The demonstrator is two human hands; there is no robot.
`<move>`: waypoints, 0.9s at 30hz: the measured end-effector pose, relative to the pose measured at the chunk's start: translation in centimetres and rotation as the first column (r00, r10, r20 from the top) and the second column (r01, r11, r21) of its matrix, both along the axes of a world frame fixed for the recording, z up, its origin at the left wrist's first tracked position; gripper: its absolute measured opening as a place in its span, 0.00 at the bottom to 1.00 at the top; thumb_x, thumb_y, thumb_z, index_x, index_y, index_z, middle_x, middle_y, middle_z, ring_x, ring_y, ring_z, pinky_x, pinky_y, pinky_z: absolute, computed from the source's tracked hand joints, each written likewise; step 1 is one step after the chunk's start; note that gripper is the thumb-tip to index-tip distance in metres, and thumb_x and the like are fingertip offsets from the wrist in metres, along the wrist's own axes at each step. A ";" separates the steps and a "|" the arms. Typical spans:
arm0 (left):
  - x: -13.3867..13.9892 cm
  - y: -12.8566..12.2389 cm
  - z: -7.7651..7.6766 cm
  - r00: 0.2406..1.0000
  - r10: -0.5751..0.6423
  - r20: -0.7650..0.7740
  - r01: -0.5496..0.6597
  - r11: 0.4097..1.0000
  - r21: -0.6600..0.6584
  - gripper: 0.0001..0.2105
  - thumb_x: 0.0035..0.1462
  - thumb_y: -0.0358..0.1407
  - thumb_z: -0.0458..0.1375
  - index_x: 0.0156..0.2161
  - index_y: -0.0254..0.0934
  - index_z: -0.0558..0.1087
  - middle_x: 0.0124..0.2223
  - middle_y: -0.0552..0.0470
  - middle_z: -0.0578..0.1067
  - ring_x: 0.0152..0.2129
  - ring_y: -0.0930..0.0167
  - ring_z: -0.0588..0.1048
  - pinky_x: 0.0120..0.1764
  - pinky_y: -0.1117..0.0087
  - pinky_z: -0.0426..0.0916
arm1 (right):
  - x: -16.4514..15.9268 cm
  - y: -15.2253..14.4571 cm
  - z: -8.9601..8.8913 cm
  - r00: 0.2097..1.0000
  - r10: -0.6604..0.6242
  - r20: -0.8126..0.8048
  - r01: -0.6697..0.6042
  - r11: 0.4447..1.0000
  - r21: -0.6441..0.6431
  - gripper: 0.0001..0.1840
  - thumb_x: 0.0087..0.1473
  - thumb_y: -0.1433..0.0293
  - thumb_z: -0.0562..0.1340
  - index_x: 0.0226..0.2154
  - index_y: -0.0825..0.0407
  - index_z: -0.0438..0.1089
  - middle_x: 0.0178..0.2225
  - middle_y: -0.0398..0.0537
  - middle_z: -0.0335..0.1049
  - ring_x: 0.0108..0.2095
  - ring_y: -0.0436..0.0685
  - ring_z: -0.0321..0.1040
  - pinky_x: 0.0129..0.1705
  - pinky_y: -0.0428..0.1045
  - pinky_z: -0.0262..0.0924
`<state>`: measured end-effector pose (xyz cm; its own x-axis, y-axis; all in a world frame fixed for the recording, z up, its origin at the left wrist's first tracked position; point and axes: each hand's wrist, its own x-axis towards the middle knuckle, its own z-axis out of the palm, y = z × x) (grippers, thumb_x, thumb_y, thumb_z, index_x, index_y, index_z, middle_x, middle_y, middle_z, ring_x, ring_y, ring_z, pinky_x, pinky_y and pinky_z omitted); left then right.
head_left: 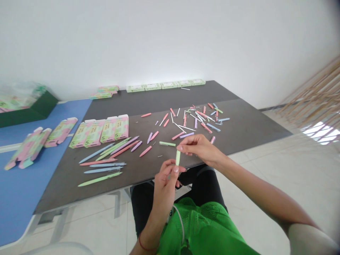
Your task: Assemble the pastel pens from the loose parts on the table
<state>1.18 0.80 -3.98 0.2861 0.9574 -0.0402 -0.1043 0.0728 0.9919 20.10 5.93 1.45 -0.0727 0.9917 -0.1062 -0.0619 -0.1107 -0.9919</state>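
Near the table's front edge, a light green pen barrel [177, 158] stands roughly upright between my two hands. My left hand [166, 179] grips its lower end between thumb and fingers. At its top, my right hand [199, 147] pinches with thumb and forefinger; whether a smaller part is in that pinch is hidden. Just beyond them lies a green pen upper part with a clip [167, 143]. A small metal spring [159, 156] rests left of my hands. Loose pink barrels [146, 151] and a purple barrel [149, 137] lie farther left.
Whole pens [103, 164] in several colours lie at the left. Behind them stand printed pen boxes [107, 130]. Scattered pen parts and white refills [200, 117] cover the table's right side. More boxes [161, 86] line the wall. A dark green bin [44, 106] sits far left.
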 end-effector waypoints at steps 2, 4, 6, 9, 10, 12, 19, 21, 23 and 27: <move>-0.1 0.0 0.0 1.000 -0.002 -0.001 0.002 1.000 0.016 0.19 0.67 0.49 0.60 0.38 0.36 0.84 0.54 0.45 0.73 0.23 0.81 0.69 0.25 0.75 0.66 | 0.1 0.0 -0.1 1.000 0.016 -0.016 -0.016 1.000 0.000 0.18 0.42 0.57 0.80 0.28 0.53 0.82 0.22 0.42 0.73 0.23 0.47 0.61 0.27 0.46 0.55; -0.1 0.0 0.0 1.000 0.004 -0.004 -0.004 1.000 0.023 0.18 0.67 0.49 0.60 0.38 0.36 0.85 0.53 0.46 0.73 0.23 0.82 0.68 0.24 0.75 0.65 | 0.1 0.0 -0.2 0.999 0.034 -0.026 -0.034 0.999 0.004 0.18 0.45 0.55 0.78 0.29 0.53 0.83 0.25 0.45 0.76 0.24 0.47 0.63 0.28 0.46 0.58; -0.1 0.0 0.2 1.000 0.022 -0.014 -0.022 1.000 0.018 0.17 0.66 0.48 0.62 0.38 0.37 0.85 0.52 0.47 0.73 0.21 0.83 0.66 0.23 0.76 0.63 | 0.2 -0.1 -0.3 0.999 0.051 -0.019 -0.051 0.999 0.020 0.19 0.49 0.53 0.76 0.30 0.53 0.84 0.26 0.46 0.77 0.25 0.48 0.65 0.29 0.46 0.59; 0.0 -0.1 0.4 0.998 0.054 -0.020 -0.054 0.999 0.005 0.15 0.63 0.48 0.65 0.37 0.37 0.86 0.50 0.48 0.72 0.22 0.83 0.65 0.22 0.76 0.61 | 0.3 -0.3 -0.3 0.997 0.074 0.005 -0.075 0.996 0.058 0.20 0.52 0.52 0.75 0.32 0.53 0.85 0.26 0.47 0.78 0.28 0.49 0.68 0.30 0.46 0.60; 0.0 -0.1 0.5 0.998 0.060 -0.014 -0.060 0.998 -0.001 0.15 0.62 0.47 0.66 0.36 0.37 0.86 0.49 0.48 0.72 0.23 0.82 0.65 0.22 0.76 0.61 | 0.3 -0.4 -0.2 0.997 0.080 0.014 -0.081 0.994 0.069 0.20 0.52 0.52 0.74 0.33 0.53 0.85 0.26 0.47 0.78 0.28 0.50 0.69 0.30 0.46 0.61; 0.0 0.0 0.5 0.998 0.066 0.002 -0.066 0.998 -0.015 0.14 0.59 0.46 0.69 0.35 0.36 0.85 0.48 0.48 0.71 0.25 0.80 0.66 0.22 0.77 0.61 | 0.2 -0.5 -0.1 0.996 0.088 0.030 -0.090 0.993 0.082 0.20 0.53 0.52 0.74 0.33 0.52 0.86 0.26 0.47 0.78 0.29 0.50 0.69 0.30 0.46 0.61; 0.1 0.1 0.5 0.997 0.070 0.022 -0.068 0.995 -0.078 0.15 0.55 0.44 0.71 0.28 0.34 0.79 0.44 0.48 0.73 0.26 0.78 0.66 0.21 0.79 0.58 | 0.0 -0.5 0.2 0.994 0.088 0.059 -0.093 0.993 0.079 0.16 0.50 0.55 0.77 0.34 0.51 0.86 0.26 0.44 0.78 0.28 0.50 0.69 0.32 0.47 0.62; 0.1 0.1 0.4 0.997 0.066 0.044 -0.062 0.994 -0.089 0.17 0.54 0.45 0.72 0.26 0.34 0.75 0.44 0.48 0.74 0.26 0.78 0.66 0.21 0.79 0.58 | 0.0 -0.5 0.1 0.995 0.086 0.054 -0.090 0.993 0.072 0.15 0.50 0.56 0.77 0.33 0.51 0.85 0.25 0.44 0.78 0.27 0.49 0.67 0.32 0.47 0.62; 0.2 0.1 0.3 0.996 0.065 0.062 -0.059 0.993 -0.101 0.18 0.53 0.45 0.72 0.26 0.34 0.73 0.44 0.48 0.75 0.25 0.78 0.65 0.21 0.79 0.57 | 0.0 -0.4 0.0 0.994 0.100 0.044 -0.103 0.993 0.065 0.14 0.50 0.57 0.77 0.34 0.51 0.85 0.26 0.43 0.78 0.27 0.49 0.67 0.32 0.47 0.62; 0.3 0.1 0.3 0.995 0.050 0.081 -0.040 0.991 -0.128 0.17 0.53 0.46 0.72 0.29 0.35 0.74 0.44 0.48 0.76 0.23 0.80 0.63 0.20 0.79 0.55 | 0.1 -0.2 -0.1 0.987 0.155 0.039 -0.157 0.984 0.083 0.13 0.53 0.59 0.75 0.36 0.51 0.85 0.29 0.44 0.79 0.28 0.50 0.67 0.33 0.47 0.62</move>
